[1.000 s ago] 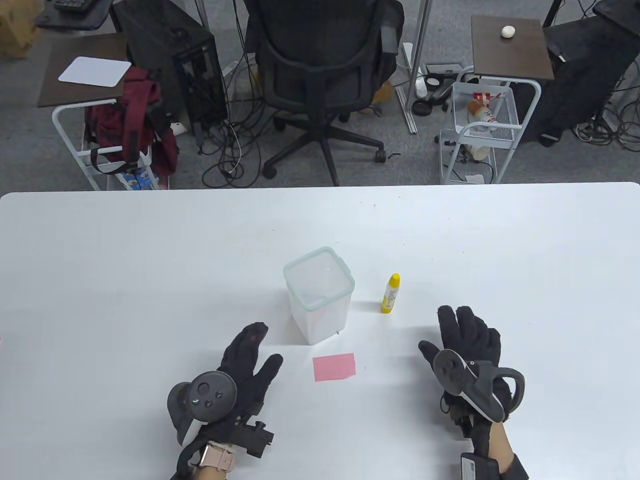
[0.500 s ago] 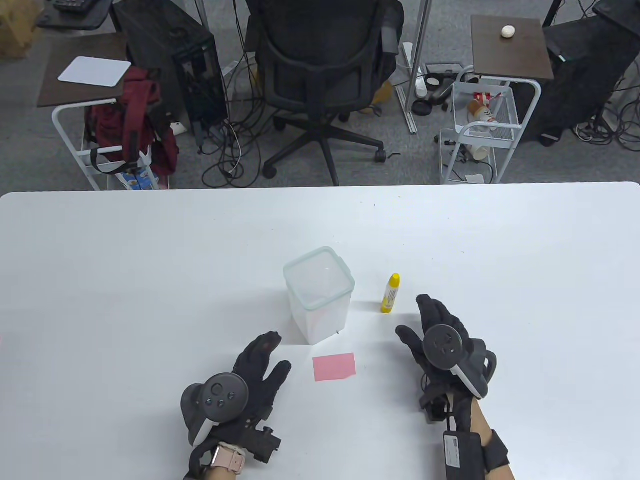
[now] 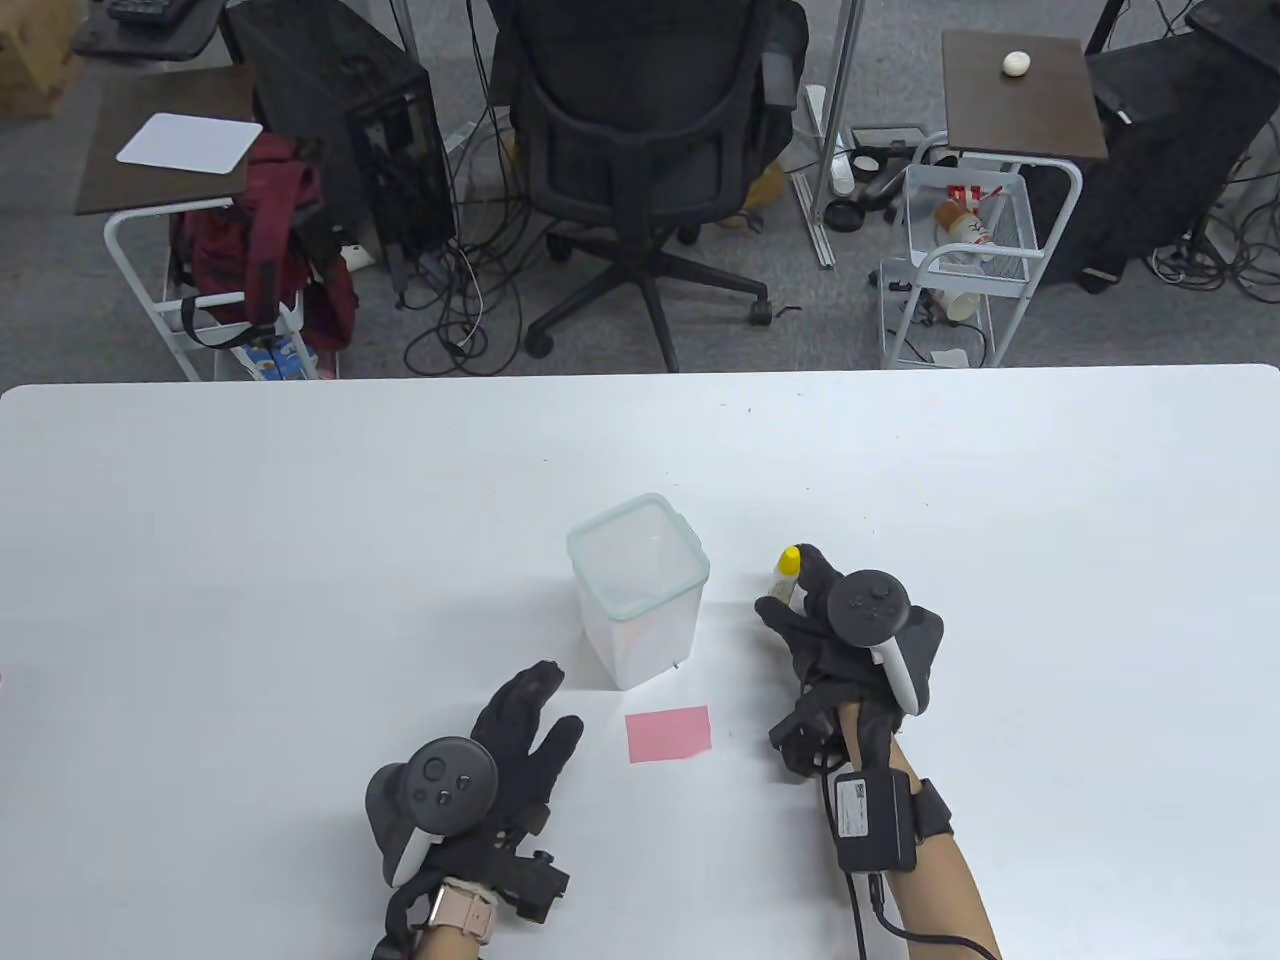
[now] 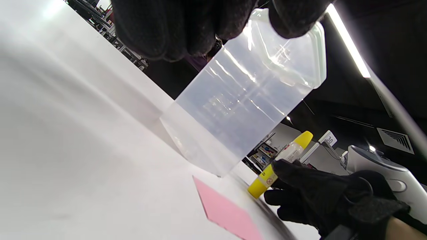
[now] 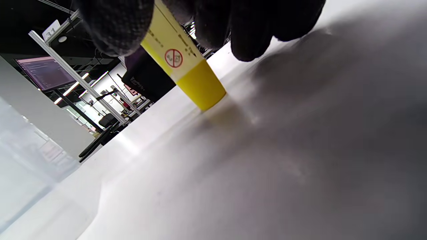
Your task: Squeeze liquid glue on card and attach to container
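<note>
I'm at step 1: getting the glue (image 3: 784, 574) into my right hand (image 3: 835, 640). It stands upright on the table (image 3: 300, 560), yellow base down, just right of the container (image 3: 640, 590). In the right wrist view my thumb and fingertips (image 5: 115, 26) curl round its body above the base, and the base looks to be touching the table, so I judge the grip is made but the lift is not.

Next I need to raise it, get the cap off, and bring the nozzle over the card (image 3: 668, 734), which lies flat in front of the container, between my 2 hands and apart from both.

My left hand (image 3: 515, 735) hovers with fingers relaxed, holding nothing, near the container's front left corner and just left of the card.
</note>
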`<action>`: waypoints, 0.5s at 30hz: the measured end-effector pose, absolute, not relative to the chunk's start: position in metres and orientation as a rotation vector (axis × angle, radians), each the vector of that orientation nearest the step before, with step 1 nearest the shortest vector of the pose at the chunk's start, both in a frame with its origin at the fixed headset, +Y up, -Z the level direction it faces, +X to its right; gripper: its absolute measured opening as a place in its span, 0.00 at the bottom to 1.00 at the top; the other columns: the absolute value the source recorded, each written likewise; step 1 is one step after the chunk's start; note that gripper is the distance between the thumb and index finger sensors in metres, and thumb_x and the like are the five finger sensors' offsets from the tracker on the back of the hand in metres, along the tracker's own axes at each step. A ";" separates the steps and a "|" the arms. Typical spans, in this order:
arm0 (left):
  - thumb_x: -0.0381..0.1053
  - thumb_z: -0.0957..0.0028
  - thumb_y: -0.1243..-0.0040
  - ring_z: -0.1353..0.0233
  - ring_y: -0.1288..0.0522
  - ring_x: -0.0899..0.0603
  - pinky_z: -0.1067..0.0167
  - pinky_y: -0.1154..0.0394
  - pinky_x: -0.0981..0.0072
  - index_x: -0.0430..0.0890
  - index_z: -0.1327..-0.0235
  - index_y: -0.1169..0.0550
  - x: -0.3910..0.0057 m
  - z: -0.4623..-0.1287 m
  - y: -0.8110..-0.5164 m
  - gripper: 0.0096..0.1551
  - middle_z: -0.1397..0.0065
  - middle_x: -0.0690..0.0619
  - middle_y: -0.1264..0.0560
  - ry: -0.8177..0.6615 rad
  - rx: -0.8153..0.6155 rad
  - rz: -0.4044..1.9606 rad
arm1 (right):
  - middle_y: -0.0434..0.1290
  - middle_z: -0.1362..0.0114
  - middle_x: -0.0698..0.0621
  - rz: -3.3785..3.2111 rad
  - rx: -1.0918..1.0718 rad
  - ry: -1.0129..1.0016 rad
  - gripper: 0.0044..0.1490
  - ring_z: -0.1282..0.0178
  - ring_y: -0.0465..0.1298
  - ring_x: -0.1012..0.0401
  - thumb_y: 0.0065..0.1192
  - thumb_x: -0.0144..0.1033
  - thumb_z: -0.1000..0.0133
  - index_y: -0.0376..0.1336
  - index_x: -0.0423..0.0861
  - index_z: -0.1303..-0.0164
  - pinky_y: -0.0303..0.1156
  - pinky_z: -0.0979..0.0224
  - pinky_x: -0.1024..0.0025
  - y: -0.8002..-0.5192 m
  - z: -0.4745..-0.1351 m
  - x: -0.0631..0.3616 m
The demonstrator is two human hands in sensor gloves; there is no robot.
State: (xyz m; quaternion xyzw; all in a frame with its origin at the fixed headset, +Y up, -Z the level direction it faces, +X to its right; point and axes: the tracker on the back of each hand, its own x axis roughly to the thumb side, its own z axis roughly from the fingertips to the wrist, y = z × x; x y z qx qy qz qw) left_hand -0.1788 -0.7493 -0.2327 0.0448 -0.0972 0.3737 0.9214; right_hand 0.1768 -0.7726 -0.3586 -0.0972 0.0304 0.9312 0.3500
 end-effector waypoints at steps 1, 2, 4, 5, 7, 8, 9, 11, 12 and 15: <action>0.61 0.42 0.47 0.27 0.27 0.34 0.32 0.25 0.53 0.43 0.22 0.35 -0.179 -0.233 -0.749 0.39 0.22 0.42 0.30 -0.198 0.093 0.768 | 0.63 0.17 0.52 2.414 -0.248 0.069 0.37 0.23 0.70 0.49 0.58 0.54 0.41 0.51 0.59 0.22 0.64 0.19 0.47 -0.772 -0.359 0.177; 0.61 0.42 0.47 0.27 0.27 0.34 0.32 0.25 0.53 0.43 0.22 0.35 -0.179 -0.233 -0.748 0.39 0.22 0.42 0.30 -0.197 0.093 0.769 | 0.65 0.19 0.52 2.415 -0.245 0.053 0.36 0.24 0.71 0.49 0.59 0.53 0.42 0.53 0.60 0.23 0.65 0.19 0.48 -0.772 -0.358 0.177; 0.61 0.42 0.47 0.27 0.27 0.34 0.32 0.25 0.53 0.43 0.22 0.35 -0.178 -0.234 -0.748 0.38 0.22 0.42 0.30 -0.198 0.091 0.778 | 0.66 0.20 0.51 2.430 -0.198 -0.003 0.35 0.25 0.72 0.49 0.60 0.51 0.44 0.55 0.59 0.26 0.65 0.20 0.47 -0.769 -0.354 0.176; 0.61 0.42 0.47 0.27 0.27 0.34 0.32 0.25 0.53 0.43 0.22 0.35 -0.177 -0.235 -0.749 0.38 0.22 0.43 0.30 -0.199 0.089 0.785 | 0.67 0.21 0.51 2.449 -0.155 -0.033 0.35 0.26 0.73 0.49 0.60 0.51 0.44 0.55 0.57 0.26 0.66 0.22 0.48 -0.766 -0.350 0.176; 0.61 0.42 0.47 0.27 0.27 0.35 0.32 0.25 0.53 0.43 0.23 0.35 -0.176 -0.236 -0.749 0.38 0.22 0.42 0.30 -0.203 0.087 0.798 | 0.68 0.23 0.50 2.483 -0.101 -0.066 0.35 0.27 0.74 0.49 0.59 0.52 0.44 0.55 0.56 0.26 0.68 0.23 0.49 -0.762 -0.342 0.176; 0.61 0.42 0.47 0.27 0.27 0.34 0.32 0.25 0.53 0.43 0.23 0.35 -0.175 -0.236 -0.750 0.38 0.22 0.42 0.30 -0.203 0.084 0.810 | 0.68 0.23 0.50 2.499 -0.073 -0.081 0.35 0.27 0.74 0.49 0.59 0.51 0.43 0.55 0.55 0.27 0.68 0.24 0.49 -0.759 -0.335 0.176; 0.61 0.42 0.47 0.27 0.27 0.35 0.32 0.25 0.53 0.43 0.23 0.35 -0.175 -0.235 -0.750 0.38 0.22 0.43 0.30 -0.204 0.080 0.820 | 0.68 0.23 0.50 2.512 -0.042 -0.089 0.35 0.27 0.74 0.49 0.58 0.51 0.43 0.54 0.55 0.26 0.68 0.24 0.49 -0.755 -0.327 0.176; 0.61 0.42 0.47 0.27 0.27 0.34 0.32 0.25 0.53 0.43 0.23 0.35 -0.174 -0.235 -0.750 0.38 0.22 0.42 0.30 -0.205 0.078 0.829 | 0.67 0.23 0.50 2.514 0.007 -0.104 0.35 0.27 0.73 0.49 0.57 0.52 0.43 0.54 0.54 0.26 0.68 0.24 0.49 -0.751 -0.313 0.177; 0.61 0.42 0.47 0.27 0.27 0.34 0.32 0.25 0.53 0.43 0.23 0.35 -0.174 -0.234 -0.750 0.38 0.22 0.43 0.30 -0.208 0.078 0.832 | 0.67 0.23 0.49 2.504 0.038 -0.103 0.35 0.27 0.73 0.49 0.57 0.52 0.42 0.54 0.53 0.27 0.68 0.24 0.49 -0.748 -0.302 0.177; 0.61 0.42 0.47 0.27 0.27 0.34 0.32 0.25 0.53 0.43 0.23 0.35 -0.172 -0.232 -0.748 0.38 0.22 0.43 0.30 -0.218 0.086 0.830 | 0.67 0.22 0.48 2.489 0.088 -0.096 0.35 0.27 0.73 0.49 0.57 0.52 0.42 0.54 0.53 0.27 0.68 0.24 0.49 -0.743 -0.281 0.176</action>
